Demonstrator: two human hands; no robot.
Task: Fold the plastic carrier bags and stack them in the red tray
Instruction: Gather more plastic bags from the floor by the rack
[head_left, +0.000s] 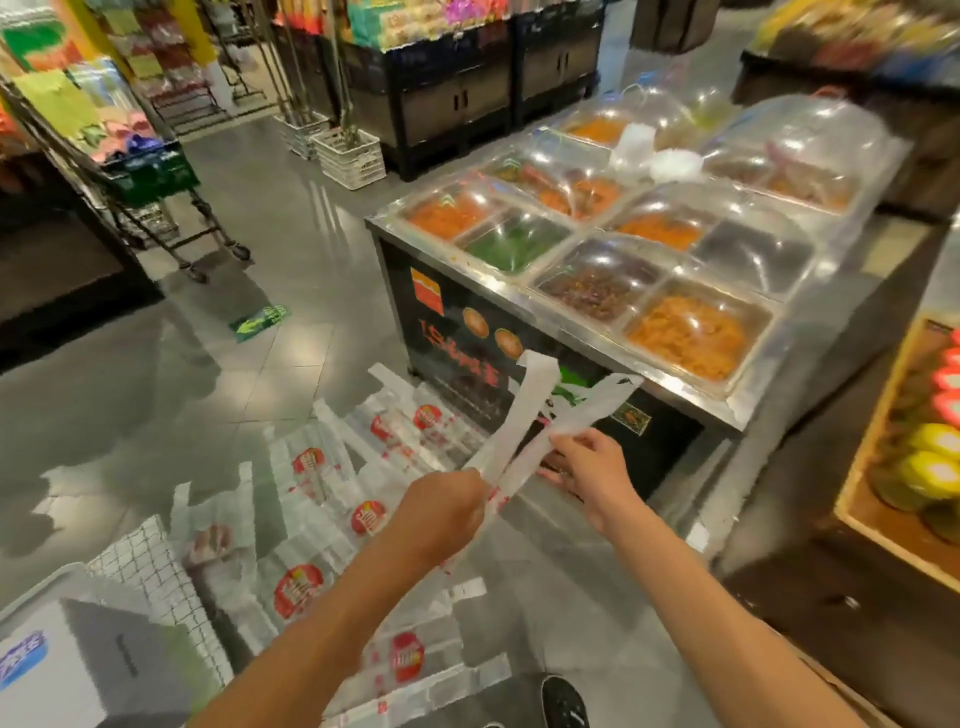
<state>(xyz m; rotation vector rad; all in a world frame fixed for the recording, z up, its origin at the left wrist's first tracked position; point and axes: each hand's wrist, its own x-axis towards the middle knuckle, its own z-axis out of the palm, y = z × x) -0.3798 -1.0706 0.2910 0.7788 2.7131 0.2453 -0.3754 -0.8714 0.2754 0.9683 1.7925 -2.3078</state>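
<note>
1. Left hand (447, 512) has its fingers curled round the lower end of a folded bag (524, 441), held in the air
2. Right hand (589, 470) pinches the bag's strip higher up
3. More flat carrier bags (332, 499) lie spread on the grey floor (156, 374) below
4. A food counter (597, 291) stands just beyond

Your two forearms are bare from the lower edge of the view up to the wrists, with no sleeves, watch or bands showing on them. Your left hand (447, 506) and right hand (597, 470) are ungloved, and the fingernails look short and plain. At the bottom edge one black shoe (563, 701) shows, its toe marked with thin pale lines.
</note>
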